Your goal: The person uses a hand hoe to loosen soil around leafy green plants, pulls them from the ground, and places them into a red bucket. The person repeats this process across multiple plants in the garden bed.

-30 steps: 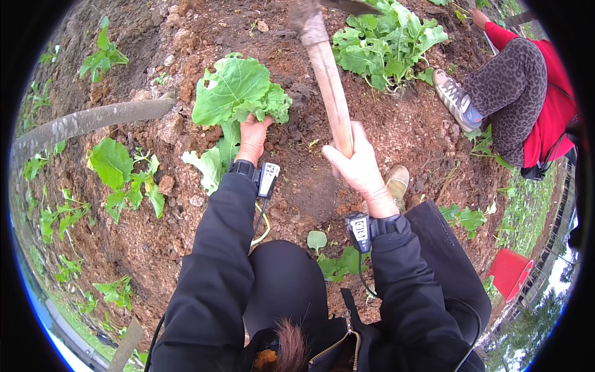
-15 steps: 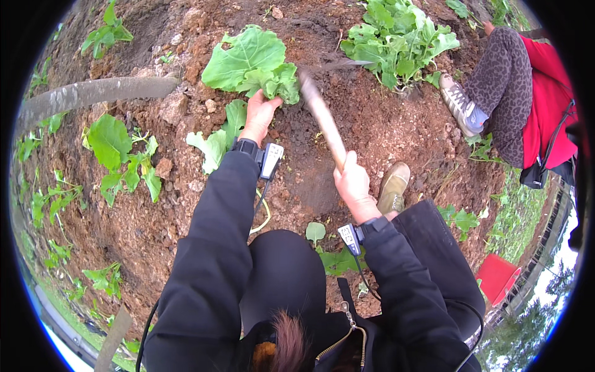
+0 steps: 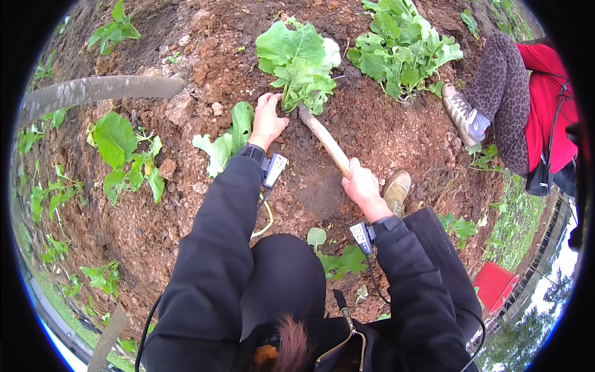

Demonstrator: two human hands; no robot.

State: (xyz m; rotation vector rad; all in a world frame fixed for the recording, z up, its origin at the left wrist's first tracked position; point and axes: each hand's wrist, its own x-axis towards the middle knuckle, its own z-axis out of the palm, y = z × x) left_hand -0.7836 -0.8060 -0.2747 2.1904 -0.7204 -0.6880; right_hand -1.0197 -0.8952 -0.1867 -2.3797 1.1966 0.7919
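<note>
My right hand (image 3: pixel 362 187) is wrapped round the wooden handle of a hoe (image 3: pixel 328 144). Its head is mostly covered by leaves and reaches the soil beyond my left hand. Beside the base of a broad-leaved green plant (image 3: pixel 296 68) is my left hand (image 3: pixel 269 121), fingers bent and apart from the thumb. The plant stands in the loose brown soil, its leaves leaning to the right over the hoe's head. Another leafy seedling (image 3: pixel 222 146) lies just left of my left wrist.
A pile of leafy plants (image 3: pixel 403 49) lies at the far right, near a person (image 3: pixel 514 105) in a red top and patterned trousers. A curved grey pole (image 3: pixel 102 90) crosses the soil at left. Small plants (image 3: pixel 114 142) grow there. A red bucket (image 3: pixel 496 286) sits at lower right.
The plant by my left hand has shifted right and its leaves have tipped over the hoe's head. My left hand has moved slightly right and loosened. The hoe's blurred swing has stopped.
</note>
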